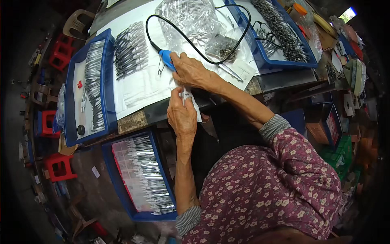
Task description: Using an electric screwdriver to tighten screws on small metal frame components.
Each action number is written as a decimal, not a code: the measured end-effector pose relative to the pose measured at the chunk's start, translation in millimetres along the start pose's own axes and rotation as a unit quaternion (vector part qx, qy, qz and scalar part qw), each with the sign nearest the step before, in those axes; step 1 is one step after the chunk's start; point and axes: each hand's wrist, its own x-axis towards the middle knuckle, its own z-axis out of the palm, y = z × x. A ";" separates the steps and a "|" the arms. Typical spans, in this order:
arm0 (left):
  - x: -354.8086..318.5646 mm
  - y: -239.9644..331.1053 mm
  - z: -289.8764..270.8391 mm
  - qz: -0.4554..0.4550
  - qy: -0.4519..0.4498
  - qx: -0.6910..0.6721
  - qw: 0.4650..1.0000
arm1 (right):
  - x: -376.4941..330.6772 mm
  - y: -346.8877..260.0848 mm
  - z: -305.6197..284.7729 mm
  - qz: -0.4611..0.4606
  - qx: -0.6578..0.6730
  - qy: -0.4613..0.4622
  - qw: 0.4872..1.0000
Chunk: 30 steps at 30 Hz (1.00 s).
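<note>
Blue corded tool (167, 59), in right hand (193, 73), beyond left hand (182, 116)

So there's a chunky blue handheld tool (166, 58) gripped in the right hand (189, 71), tilted with its back end up and left, and the working end hidden behind the fingers. Its black cord (219, 63) runs off that back end in a big loose loop. Just below, a small whitish piece (186, 95) is pinched in the left hand (181, 116), mostly covered, so its exact shape's unclear.
</note>
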 end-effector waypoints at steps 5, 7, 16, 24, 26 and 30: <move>2.7 -14.3 11.1 0.113 0.049 0.075 0.990 | 0.8 -5.7 -5.9 -0.020 -0.051 -0.012 0.998; 1.5 -15.4 13.5 0.132 0.071 0.099 0.984 | 1.5 -7.1 -11.8 -0.018 -0.062 -0.020 0.998; -2.1 -23.3 24.4 0.235 0.164 0.259 0.922 | -8.0 8.4 -3.4 -0.027 -0.071 0.033 0.997; -4.6 -23.0 17.5 0.224 0.148 0.335 0.903 | -64.6 30.4 -87.1 -0.106 0.087 0.134 0.981; -2.9 -18.9 19.5 0.232 0.129 0.315 0.911 | -86.1 50.7 -126.3 -0.045 0.065 0.188 0.979; -4.7 -10.2 8.8 0.205 0.092 0.211 0.951 | -106.7 116.3 -170.9 0.087 -0.145 0.250 0.953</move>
